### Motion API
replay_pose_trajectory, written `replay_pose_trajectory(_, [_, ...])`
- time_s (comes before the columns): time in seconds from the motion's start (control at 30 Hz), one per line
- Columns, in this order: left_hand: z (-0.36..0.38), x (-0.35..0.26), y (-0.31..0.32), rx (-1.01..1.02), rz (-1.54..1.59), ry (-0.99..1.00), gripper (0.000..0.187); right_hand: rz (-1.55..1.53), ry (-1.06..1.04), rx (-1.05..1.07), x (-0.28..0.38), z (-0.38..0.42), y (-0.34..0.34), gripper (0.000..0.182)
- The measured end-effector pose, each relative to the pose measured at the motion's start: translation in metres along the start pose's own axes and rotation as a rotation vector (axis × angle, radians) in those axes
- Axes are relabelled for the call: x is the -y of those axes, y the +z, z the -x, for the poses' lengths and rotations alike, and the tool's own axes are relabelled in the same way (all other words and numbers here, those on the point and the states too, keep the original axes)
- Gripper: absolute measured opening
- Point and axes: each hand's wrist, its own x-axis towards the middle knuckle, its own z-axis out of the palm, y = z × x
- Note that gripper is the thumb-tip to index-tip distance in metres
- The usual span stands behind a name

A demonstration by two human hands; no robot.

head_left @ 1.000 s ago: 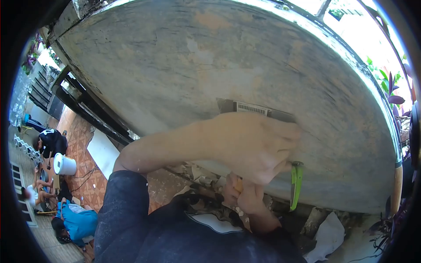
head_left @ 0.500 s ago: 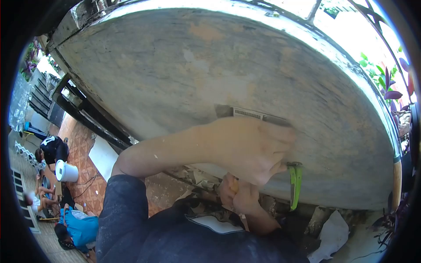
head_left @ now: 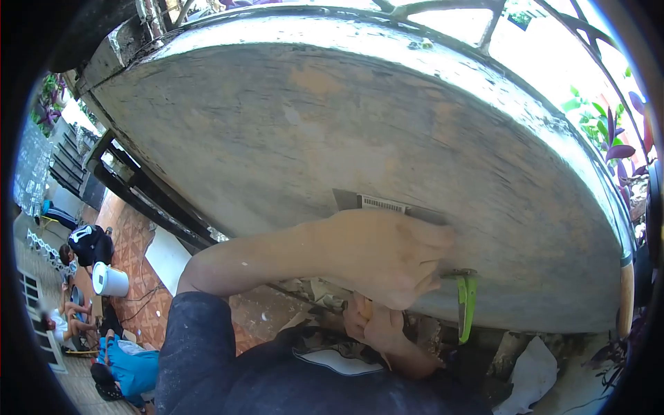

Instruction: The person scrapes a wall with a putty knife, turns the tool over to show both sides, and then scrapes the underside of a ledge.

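Across the middle, my left hand (head_left: 394, 256) is closed, back toward the camera, at a flat grey tool (head_left: 346, 200) with a pale slotted or marked strip (head_left: 384, 204), against the grey wall (head_left: 277, 138). Its fingers partly hide how it grips the tool. Just right of its fingertips, a bright green tool (head_left: 467, 308) hangs down beside the wall, with a dark metal part at its top. Lower down, my right hand (head_left: 377, 325) is closed around a small yellow-orange thing, mostly hidden by its fingers, close to my dark shirt.
Torn pale sheets (head_left: 529, 373) lie at lower right. A wooden handle (head_left: 626, 297) stands at the wall's right end, near plants. At left are dark metal bars (head_left: 152, 197), a white board (head_left: 166, 259), a white bucket (head_left: 111, 280) and several people on the tiled floor.
The view has tilted, so the wall, flat tool and green tool appear slightly lower. My left hand has shifted slightly left and down in view; my right hand has barely moved.
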Motion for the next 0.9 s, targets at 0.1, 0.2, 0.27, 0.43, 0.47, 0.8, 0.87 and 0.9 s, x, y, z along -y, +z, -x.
replay_pose_trajectory(0.1, [-0.008,0.002,-0.011,0.103,0.007,-0.02,0.018,-0.007,-0.033,-0.034,-0.003,-0.003,0.005,0.032])
replay_pose_trajectory(0.2, [0.0,-0.002,0.001,-0.008,-0.021,-0.007,0.017,-0.025,-0.032,-0.032,-0.008,0.003,0.004,0.031])
replay_pose_trajectory(0.27, [-0.005,0.0,0.003,0.009,-0.033,0.034,0.017,-0.032,0.01,-0.046,-0.007,-0.001,-0.003,0.03])
replay_pose_trajectory(0.43, [-0.014,0.003,-0.009,0.0,-0.072,-0.037,0.015,0.224,-0.16,-0.093,-0.005,-0.004,-0.007,0.032])
replay_pose_trajectory(0.47, [-0.012,0.004,-0.005,-0.039,-0.104,0.001,0.015,0.227,-0.173,-0.089,-0.006,-0.004,-0.006,0.032])
replay_pose_trajectory(0.8, [-0.005,-0.001,0.002,0.17,0.09,0.058,0.015,-0.211,-0.067,-0.023,-0.022,-0.003,0.002,0.046])
replay_pose_trajectory(0.87, [-0.018,0.0,-0.003,0.251,0.012,0.112,0.013,-0.255,-0.053,-0.053,-0.02,-0.002,-0.005,0.048])
replay_pose_trajectory(0.9, [-0.022,0.001,-0.008,0.253,0.019,0.107,0.013,-0.237,-0.116,-0.034,-0.02,-0.006,-0.01,0.049])
